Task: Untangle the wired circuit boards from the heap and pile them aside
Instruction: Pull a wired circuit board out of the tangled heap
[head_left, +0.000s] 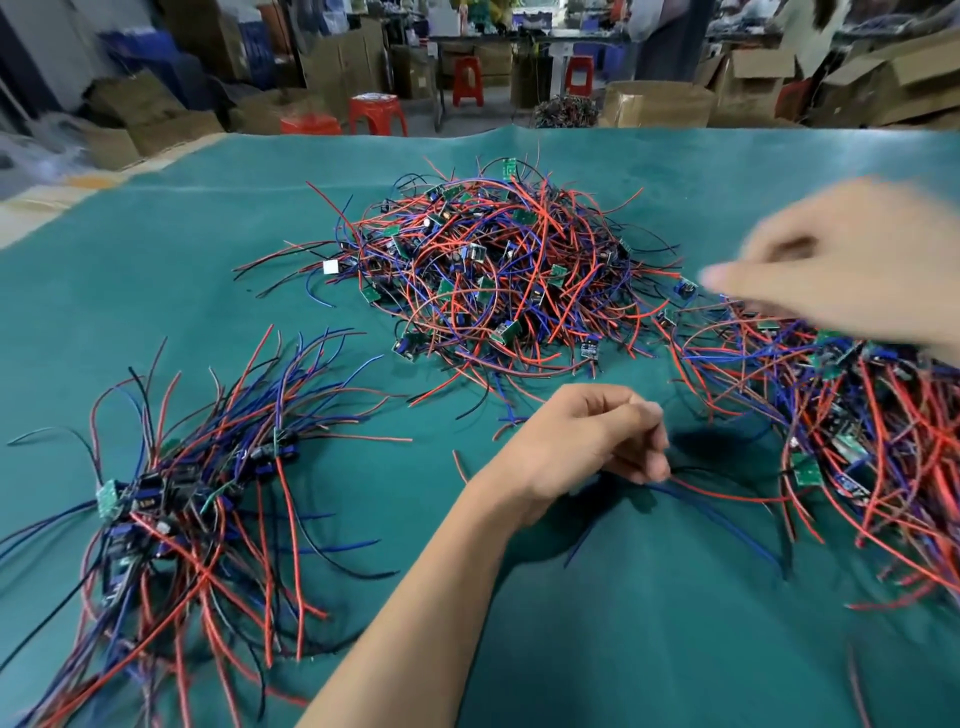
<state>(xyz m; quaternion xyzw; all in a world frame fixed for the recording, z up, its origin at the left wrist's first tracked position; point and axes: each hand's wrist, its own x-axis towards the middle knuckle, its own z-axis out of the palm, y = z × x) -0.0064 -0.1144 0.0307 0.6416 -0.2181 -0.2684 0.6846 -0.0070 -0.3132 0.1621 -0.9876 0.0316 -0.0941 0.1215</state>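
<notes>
three clumps of wired boards lie on the green mat: the main heap centre, a sorted pile left, another tangle right. the left hand pinches wires from that tangle; the right hand is blurred, seemingly loosely spread above it.

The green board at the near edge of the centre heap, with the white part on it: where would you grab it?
Probably the green board itself, pinched by its edges from the near side. It lies exposed at the heap's rim, tilted toward the camera, whereas its wires run back into the tangle.
</notes>
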